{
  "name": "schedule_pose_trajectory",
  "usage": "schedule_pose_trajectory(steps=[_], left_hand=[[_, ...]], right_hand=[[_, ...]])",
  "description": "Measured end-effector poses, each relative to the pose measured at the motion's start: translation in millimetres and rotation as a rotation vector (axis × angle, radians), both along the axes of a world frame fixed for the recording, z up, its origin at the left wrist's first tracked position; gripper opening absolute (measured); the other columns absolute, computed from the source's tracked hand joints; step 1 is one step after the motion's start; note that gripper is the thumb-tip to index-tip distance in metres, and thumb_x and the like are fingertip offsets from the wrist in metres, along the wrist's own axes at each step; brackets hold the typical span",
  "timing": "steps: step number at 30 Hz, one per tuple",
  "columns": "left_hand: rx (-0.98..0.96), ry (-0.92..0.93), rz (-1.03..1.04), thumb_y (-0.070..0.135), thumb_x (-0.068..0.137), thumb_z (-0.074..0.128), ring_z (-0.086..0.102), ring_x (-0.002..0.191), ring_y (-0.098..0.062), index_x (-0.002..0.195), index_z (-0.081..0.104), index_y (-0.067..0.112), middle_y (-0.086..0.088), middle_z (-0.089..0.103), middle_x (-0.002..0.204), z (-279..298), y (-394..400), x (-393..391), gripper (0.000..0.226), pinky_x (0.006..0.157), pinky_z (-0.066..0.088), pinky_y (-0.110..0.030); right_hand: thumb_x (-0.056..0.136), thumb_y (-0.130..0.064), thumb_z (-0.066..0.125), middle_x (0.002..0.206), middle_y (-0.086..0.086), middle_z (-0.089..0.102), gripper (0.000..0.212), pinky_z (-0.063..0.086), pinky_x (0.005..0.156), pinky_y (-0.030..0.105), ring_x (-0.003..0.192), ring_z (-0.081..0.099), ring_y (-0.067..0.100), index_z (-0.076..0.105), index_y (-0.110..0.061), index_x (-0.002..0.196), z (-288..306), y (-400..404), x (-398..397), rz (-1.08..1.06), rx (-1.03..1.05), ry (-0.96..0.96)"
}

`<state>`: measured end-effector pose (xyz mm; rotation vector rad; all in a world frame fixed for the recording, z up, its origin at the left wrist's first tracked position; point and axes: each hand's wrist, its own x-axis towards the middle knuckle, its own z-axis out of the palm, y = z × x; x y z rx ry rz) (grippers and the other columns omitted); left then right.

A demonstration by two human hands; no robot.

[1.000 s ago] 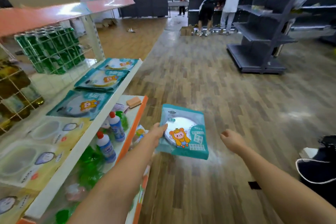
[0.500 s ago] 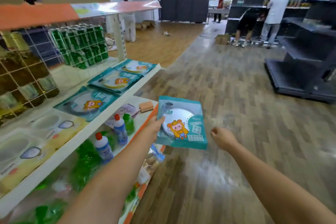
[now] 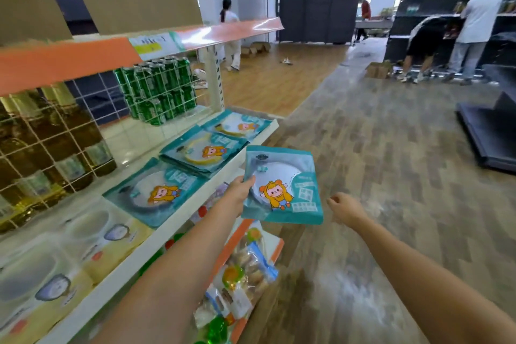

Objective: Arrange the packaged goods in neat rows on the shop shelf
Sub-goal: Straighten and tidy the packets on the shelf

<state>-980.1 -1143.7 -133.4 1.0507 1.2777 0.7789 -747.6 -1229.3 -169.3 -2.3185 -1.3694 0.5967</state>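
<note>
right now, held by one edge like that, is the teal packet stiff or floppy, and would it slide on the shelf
Probably fairly stiff: the teal packet stays flat though the left hand grips only one edge. Likely light, since one hand carries it. Its glossy film looks slippery, so it may slide on the smooth white shelf.

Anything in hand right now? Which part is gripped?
The left hand holds a teal packet by its left edge, thumb on the front. The right hand holds nothing.

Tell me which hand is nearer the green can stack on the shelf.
Left. The left hand is beside the shelf edge, holding a teal packet, below and right of the green can stack. The right hand hangs farther out over the aisle, holding nothing.
</note>
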Motion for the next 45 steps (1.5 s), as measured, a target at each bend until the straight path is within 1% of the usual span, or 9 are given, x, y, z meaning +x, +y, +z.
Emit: schedule_pose_trajectory(steps=[3, 5, 8, 16, 21, 32, 35, 38, 45], left_hand=[[0.022, -0.02, 0.05, 0.024, 0.099, 0.049, 0.05, 0.075, -0.015, 0.129, 0.051, 0.003, -0.005, 0.056, 0.1, 10, 26, -8, 0.037, 0.063, 0.04, -0.028], [0.035, -0.024, 0.072, 0.025, 0.099, 0.049, 0.05, 0.087, -0.019, 0.132, 0.049, 0.005, -0.008, 0.053, 0.109, 20, 39, -17, 0.038, 0.07, 0.042, -0.031], [0.069, -0.018, 0.119, 0.023, 0.099, 0.049, 0.049, 0.093, -0.018, 0.132, 0.048, 0.007, -0.01, 0.058, 0.117, 31, 57, -32, 0.037, 0.064, 0.039, -0.025], [0.032, 0.06, 0.293, 0.033, 0.096, 0.054, 0.044, 0.126, -0.031, 0.134, 0.049, 0.012, -0.008, 0.05, 0.13, 28, 82, -80, 0.044, 0.104, 0.038, -0.047], [-0.015, 0.015, 0.471, 0.037, 0.093, 0.057, 0.045, 0.124, -0.032, 0.131, 0.052, 0.014, -0.01, 0.05, 0.13, 30, 84, -107, 0.045, 0.104, 0.038, -0.051], [-0.023, 0.117, 0.873, 0.041, 0.094, 0.053, 0.047, 0.122, -0.034, 0.132, 0.05, 0.013, -0.013, 0.051, 0.13, 31, 76, -144, 0.047, 0.103, 0.04, -0.05], [-0.068, 0.06, 0.965, 0.042, 0.093, 0.055, 0.053, 0.112, -0.034, 0.126, 0.053, 0.013, -0.014, 0.057, 0.118, 24, 65, -151, 0.044, 0.097, 0.045, -0.052], [-0.068, 0.004, 1.046, 0.034, 0.094, 0.056, 0.058, 0.105, -0.03, 0.118, 0.056, 0.011, -0.01, 0.062, 0.101, 23, 52, -156, 0.033, 0.096, 0.047, -0.05], [-0.141, 0.124, 1.141, 0.035, 0.097, 0.051, 0.054, 0.109, -0.032, 0.124, 0.051, 0.007, -0.015, 0.057, 0.116, 9, 42, -169, 0.039, 0.085, 0.046, -0.042]], right_hand=[[0.098, -0.028, 0.044, 0.11, 0.019, 0.065, 0.032, 0.039, 0.073, 0.029, 0.104, 0.059, 0.031, 0.062, -0.002, 0.098, 12, 36, -1, -0.012, 0.049, -0.012], [0.098, -0.028, 0.044, 0.11, 0.017, 0.065, 0.032, 0.035, 0.07, 0.026, 0.104, 0.059, 0.03, 0.062, -0.001, 0.102, 17, 59, -7, 0.023, 0.073, -0.017], [0.098, -0.028, 0.044, 0.111, 0.014, 0.064, 0.032, 0.037, 0.073, 0.028, 0.105, 0.058, 0.03, 0.062, -0.003, 0.106, 25, 86, -23, 0.045, 0.101, -0.009], [0.094, -0.022, 0.044, 0.11, 0.017, 0.065, 0.027, 0.038, 0.071, 0.028, 0.1, 0.059, 0.03, 0.063, -0.004, 0.1, 37, 156, -63, 0.172, 0.154, 0.006], [0.098, -0.019, 0.042, 0.109, 0.019, 0.064, 0.027, 0.037, 0.07, 0.029, 0.1, 0.058, 0.032, 0.061, -0.002, 0.108, 53, 196, -86, 0.322, 0.234, 0.011], [0.096, -0.015, 0.04, 0.097, 0.026, 0.064, 0.029, 0.037, 0.067, 0.033, 0.092, 0.059, 0.038, 0.061, 0.002, 0.089, 69, 263, -138, 0.696, 0.291, -0.055], [0.096, -0.014, 0.039, 0.097, 0.025, 0.064, 0.025, 0.035, 0.065, 0.031, 0.089, 0.059, 0.037, 0.055, -0.003, 0.081, 64, 269, -150, 0.791, 0.301, -0.058], [0.097, -0.017, 0.039, 0.104, 0.021, 0.065, 0.026, 0.04, 0.069, 0.032, 0.095, 0.06, 0.035, 0.062, -0.005, 0.1, 58, 278, -167, 0.879, 0.305, -0.059], [0.097, -0.021, 0.041, 0.125, 0.016, 0.057, 0.033, 0.043, 0.092, 0.039, 0.118, 0.049, 0.032, 0.057, -0.011, 0.123, 49, 282, -201, 1.051, 0.302, -0.184]])
